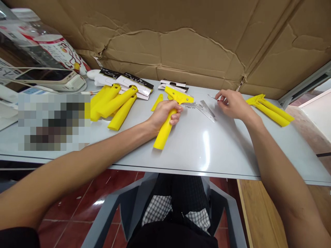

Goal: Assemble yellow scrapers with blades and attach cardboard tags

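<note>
My left hand (167, 115) is wrapped round the handle of a yellow scraper (163, 136), tilted with its wide head pointing away from me. Two screws show on that head. In the fingers of my right hand (231, 103) is a slim metal screwdriver (212, 97), its tip pointing left, apart from the scraper; most of its grip is hidden. Between my hands lie flat metal blades (207, 115) and several small screws (191, 106). Beyond my left hand rests a small yellow plate (157, 102).
Several yellow handles (119, 103) lie left, near black-and-white packaging cards (136, 84). Another yellow scraper (271, 110) lies right. Bottles (60, 51) and a phone (46, 75) stand back left. Cardboard (181, 51) walls the table's (181, 158) rear. A blurred patch covers the left.
</note>
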`<state>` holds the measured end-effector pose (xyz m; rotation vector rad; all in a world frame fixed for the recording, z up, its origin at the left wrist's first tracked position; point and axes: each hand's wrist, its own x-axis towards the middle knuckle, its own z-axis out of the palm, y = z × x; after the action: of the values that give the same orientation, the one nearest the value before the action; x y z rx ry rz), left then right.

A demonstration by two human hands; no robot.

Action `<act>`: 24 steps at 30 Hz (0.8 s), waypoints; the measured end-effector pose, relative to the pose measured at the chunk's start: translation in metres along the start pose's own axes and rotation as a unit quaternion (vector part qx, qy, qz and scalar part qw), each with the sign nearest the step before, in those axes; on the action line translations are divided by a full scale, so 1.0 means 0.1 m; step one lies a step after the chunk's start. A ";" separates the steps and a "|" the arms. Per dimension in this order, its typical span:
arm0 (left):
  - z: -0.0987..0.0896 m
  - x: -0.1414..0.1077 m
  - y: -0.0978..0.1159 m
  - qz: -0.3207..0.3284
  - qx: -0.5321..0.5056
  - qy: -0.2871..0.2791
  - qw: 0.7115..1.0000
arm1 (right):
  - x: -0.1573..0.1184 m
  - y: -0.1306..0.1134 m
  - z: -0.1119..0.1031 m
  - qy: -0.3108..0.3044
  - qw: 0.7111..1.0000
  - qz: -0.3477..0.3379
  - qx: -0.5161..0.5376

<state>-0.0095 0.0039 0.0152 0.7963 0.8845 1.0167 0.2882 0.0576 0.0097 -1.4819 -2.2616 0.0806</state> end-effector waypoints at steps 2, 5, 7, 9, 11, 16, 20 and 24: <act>0.01 -0.01 0.00 -0.007 0.010 0.005 1.000 | -0.01 -0.15 -0.01 0.020 0.998 -0.041 0.035; 0.00 -0.01 -0.01 -0.001 0.025 0.005 1.000 | -0.06 -0.36 0.00 0.024 0.995 -0.073 0.063; -0.01 -0.01 -0.02 0.014 0.030 0.000 0.999 | -0.09 -0.47 0.01 0.018 0.994 -0.089 0.059; -0.01 -0.01 -0.03 0.029 0.036 -0.006 0.999 | -0.11 -0.54 0.02 0.018 0.992 -0.104 0.064; -0.01 -0.02 -0.04 0.034 0.047 -0.010 0.998 | -0.12 -0.59 0.04 0.028 0.990 -0.115 0.078; -0.01 -0.03 -0.04 0.038 0.070 -0.011 0.997 | -0.12 -0.62 0.05 0.053 0.987 -0.110 0.104; -0.01 -0.02 -0.06 0.045 0.071 -0.013 0.996 | -0.12 -0.63 0.06 0.055 0.987 -0.110 0.105; -0.01 -0.02 -0.07 0.043 0.078 -0.014 0.996 | -0.13 -0.64 0.07 0.051 0.988 -0.108 0.095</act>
<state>-0.0086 -0.0002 0.0086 0.9862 0.9199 1.0166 0.2345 0.0195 0.0169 -1.1125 -2.2473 0.1461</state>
